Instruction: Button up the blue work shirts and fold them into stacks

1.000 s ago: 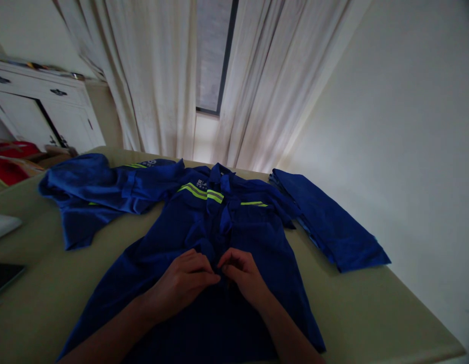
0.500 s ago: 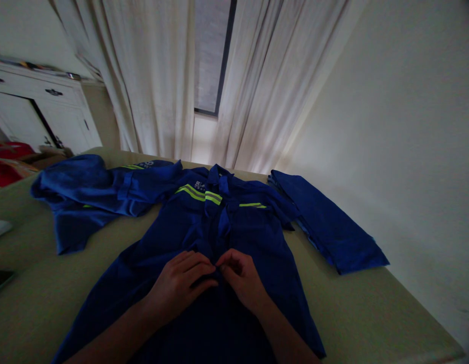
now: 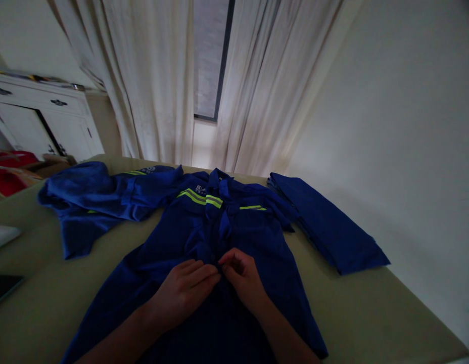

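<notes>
A dark blue work jacket [image 3: 257, 242] with yellow-green reflective stripes lies face up on the table, its collar toward the window. My left hand [image 3: 187, 288] is closed at the front opening, thumb and fingers pressed together on the cloth edge. Close beside it, my right hand [image 3: 242, 275] pinches the front edge between thumb and forefinger. The fingertips of both hands nearly meet at the middle of the jacket. Whatever small fastening may be between them is too dark to make out.
A crumpled blue garment [image 3: 94, 192] with reflective stripes lies left, and folded blue cloth [image 3: 329, 222] lies right by the wall. A dark flat object [image 3: 5, 288] and a white item [image 3: 3, 235] rest on the table [image 3: 371, 313] at left. A white cabinet [image 3: 67, 119] stands behind.
My left thumb has closed in against the fingers at the jacket's front edge. The right hand keeps its pinch almost unmoved. The view has shifted slightly.
</notes>
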Demonstrator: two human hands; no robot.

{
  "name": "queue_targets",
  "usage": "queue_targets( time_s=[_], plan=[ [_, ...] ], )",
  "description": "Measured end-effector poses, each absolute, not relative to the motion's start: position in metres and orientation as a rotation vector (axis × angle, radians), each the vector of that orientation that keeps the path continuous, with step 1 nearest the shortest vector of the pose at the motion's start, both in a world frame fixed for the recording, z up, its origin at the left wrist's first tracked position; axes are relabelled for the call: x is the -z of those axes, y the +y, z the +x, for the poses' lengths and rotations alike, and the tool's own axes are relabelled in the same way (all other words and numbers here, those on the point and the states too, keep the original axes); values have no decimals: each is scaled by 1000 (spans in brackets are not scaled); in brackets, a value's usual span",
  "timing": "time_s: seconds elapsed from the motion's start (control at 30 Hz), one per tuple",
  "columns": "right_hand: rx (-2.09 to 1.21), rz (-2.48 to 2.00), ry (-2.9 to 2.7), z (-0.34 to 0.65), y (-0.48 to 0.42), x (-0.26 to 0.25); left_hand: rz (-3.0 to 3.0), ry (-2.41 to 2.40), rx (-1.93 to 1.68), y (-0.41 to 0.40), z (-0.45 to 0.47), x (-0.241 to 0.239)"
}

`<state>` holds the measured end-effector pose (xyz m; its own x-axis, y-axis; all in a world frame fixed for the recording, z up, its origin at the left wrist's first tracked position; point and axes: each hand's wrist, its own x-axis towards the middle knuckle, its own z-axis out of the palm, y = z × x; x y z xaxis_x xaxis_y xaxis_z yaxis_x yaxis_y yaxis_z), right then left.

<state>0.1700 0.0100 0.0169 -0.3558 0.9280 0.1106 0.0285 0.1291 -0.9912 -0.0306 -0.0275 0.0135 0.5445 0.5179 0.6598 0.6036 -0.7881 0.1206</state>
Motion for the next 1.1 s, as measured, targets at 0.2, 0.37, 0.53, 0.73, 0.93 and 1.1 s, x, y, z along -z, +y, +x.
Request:
queue_targets(
  time_s=[0.2, 0.37, 0.53, 0.73, 0.93, 1.1],
  plan=[
    [-1385, -1016, -1530, 173, 14, -15, -2588, -1075, 993, -28, -29, -17],
    [-1312, -991, -1569, 174, 13, -15, -2497, -1050, 1055, -27, -28, -16],
    [-1397, -964, -1572, 173, 13, -13, -2497, -1024, 1071, -26, -27, -12],
    [-1362, -978, -1565, 171, 12, -19, -2578, -976, 1048, -26, -29, -13],
    [-1227, -1036, -1489, 178, 21, -20, -2736, -1005, 951, -29, -29, -13],
    [-1021, -1135, -1104, 216, 49, -21, -2924, -1410, 1071, -29, -32, -22]
  ],
)
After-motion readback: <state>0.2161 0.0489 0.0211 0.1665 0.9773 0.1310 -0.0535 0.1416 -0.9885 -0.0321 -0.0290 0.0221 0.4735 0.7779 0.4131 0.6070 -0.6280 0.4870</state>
